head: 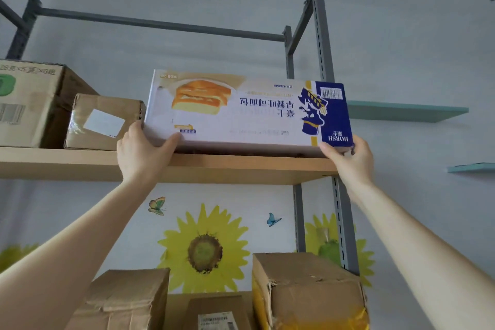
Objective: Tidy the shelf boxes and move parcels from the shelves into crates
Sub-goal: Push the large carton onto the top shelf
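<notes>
both hands on the bread box, top shelf

far left on the top shelf board (pixel 80 163) sits a big brown box (pixel 29 104), and just beside it a taped parcel (pixel 104 122). my left hand (pixel 142 150) holds the low left corner of the bread box (pixel 241 112), thumb on the front, fingers round the end. that end is right next to the taped parcel, maybe touching it, so there is no room to slide left. the bread box lies long ways, left to right, along the near edge of the board, with its print upside down. i cannot tell if it rests on the board or is just off it. my right hand (pixel 351 158) holds the low right corner the same way, thumb on the front. so there is one hand at each end, both just as close. the right end pokes out in front of the grey post (pixel 324 35). the open room is toward me and up. i think the next move is to pull it straight to me, kept level, then down past the brown parcels (pixel 308 292) on the lower shelf.
</notes>
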Demonstrator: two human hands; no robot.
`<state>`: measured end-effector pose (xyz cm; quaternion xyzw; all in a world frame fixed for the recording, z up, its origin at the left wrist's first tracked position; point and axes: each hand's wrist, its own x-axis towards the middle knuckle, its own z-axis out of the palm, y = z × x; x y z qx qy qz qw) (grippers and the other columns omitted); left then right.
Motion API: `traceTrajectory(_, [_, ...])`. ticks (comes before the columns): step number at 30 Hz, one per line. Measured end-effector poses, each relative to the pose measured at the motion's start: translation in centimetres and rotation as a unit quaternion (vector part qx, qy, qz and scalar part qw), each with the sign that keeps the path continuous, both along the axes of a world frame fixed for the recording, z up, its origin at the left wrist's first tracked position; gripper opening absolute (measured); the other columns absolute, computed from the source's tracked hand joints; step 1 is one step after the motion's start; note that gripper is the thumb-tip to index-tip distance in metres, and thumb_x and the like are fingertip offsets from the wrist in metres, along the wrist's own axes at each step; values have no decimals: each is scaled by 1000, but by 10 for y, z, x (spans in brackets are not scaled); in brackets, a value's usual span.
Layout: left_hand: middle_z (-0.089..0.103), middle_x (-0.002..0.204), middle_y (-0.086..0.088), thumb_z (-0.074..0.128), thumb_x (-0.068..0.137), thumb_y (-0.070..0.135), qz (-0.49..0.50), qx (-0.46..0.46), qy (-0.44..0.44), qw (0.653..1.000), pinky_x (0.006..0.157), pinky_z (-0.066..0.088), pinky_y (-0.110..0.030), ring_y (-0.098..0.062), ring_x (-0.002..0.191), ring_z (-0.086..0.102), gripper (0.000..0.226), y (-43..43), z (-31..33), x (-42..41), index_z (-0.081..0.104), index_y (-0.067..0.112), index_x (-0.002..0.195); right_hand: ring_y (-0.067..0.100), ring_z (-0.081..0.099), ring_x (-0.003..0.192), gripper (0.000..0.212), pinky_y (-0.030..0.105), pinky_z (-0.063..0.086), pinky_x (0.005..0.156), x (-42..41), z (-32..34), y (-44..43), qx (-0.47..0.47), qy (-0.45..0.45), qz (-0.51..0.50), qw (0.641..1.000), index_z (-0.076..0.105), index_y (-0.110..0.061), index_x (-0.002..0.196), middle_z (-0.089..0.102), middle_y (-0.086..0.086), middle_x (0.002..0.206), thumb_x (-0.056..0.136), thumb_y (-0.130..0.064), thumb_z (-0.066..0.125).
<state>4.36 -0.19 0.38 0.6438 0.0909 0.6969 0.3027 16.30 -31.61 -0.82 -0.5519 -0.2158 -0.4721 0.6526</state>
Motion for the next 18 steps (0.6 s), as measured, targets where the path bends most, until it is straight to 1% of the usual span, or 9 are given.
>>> traceTrajectory(3, [53,121,-3,72,74,35,-151,14,-83,985,97,43,-38,-24,114,51,60,4,1,-8,45,12,123,2,53,97,57,17,39,69,-21,6,1,55,-16,80,995,45,-27,124,56,-12,110,75,-29,75])
traceTrajectory(6, [51,122,3,68,79,12,-262,15,-136,955,99,43,-30,-13,114,52,56,4,0,-18,43,19,129,6,52,106,61,25,42,80,-39,13,5,98,-20,121,988,42,-31,128,57,-9,118,76,-25,74])
traceTrajectory(8, [51,126,2,66,81,10,-301,-1,-152,942,94,45,-25,-12,113,52,60,3,4,-27,38,23,133,6,53,107,63,26,43,84,-52,18,6,124,-21,132,983,42,-27,130,57,-5,122,76,-22,74])
traceTrajectory(9, [52,125,1,65,82,12,-314,-14,-159,936,88,45,-21,-11,111,53,62,1,9,-32,35,25,135,2,56,101,61,22,44,79,-59,22,6,142,-23,145,979,43,-23,130,59,-5,120,77,-19,73])
traceTrajectory(11, [50,120,1,66,82,19,-328,-47,-184,925,78,44,-14,-9,105,52,65,-5,23,-45,31,22,137,-10,59,82,51,11,46,62,-71,31,2,172,-38,170,970,49,-17,124,63,-6,109,78,-11,70])
traceTrajectory(13, [50,114,0,67,80,28,-315,-67,-215,922,76,43,-14,-10,102,51,64,-10,39,-61,36,13,134,-11,60,74,42,4,44,54,-83,45,-4,185,-64,174,965,55,-14,120,65,-9,97,81,-4,66])
traceTrajectory(15, [55,110,-5,63,80,34,-246,-29,-216,944,80,44,-24,-16,97,53,50,-10,53,-73,49,8,121,-5,59,73,43,4,44,55,-95,59,-9,191,-86,158,965,54,-12,124,64,-5,92,83,-2,63])
traceTrajectory(16, [56,115,-7,60,81,36,-227,-10,-208,951,85,44,-28,-18,101,53,49,-11,58,-76,51,10,121,-1,58,73,46,6,45,57,-99,64,-10,186,-88,142,968,51,-14,127,63,-1,93,84,-4,63])
traceTrajectory(18, [51,128,0,56,84,42,-236,-1,-188,953,94,39,-26,-12,110,49,53,-15,63,-79,44,23,131,9,58,84,51,13,45,66,-99,72,-7,164,-58,107,979,46,-18,130,61,6,108,83,-16,65])
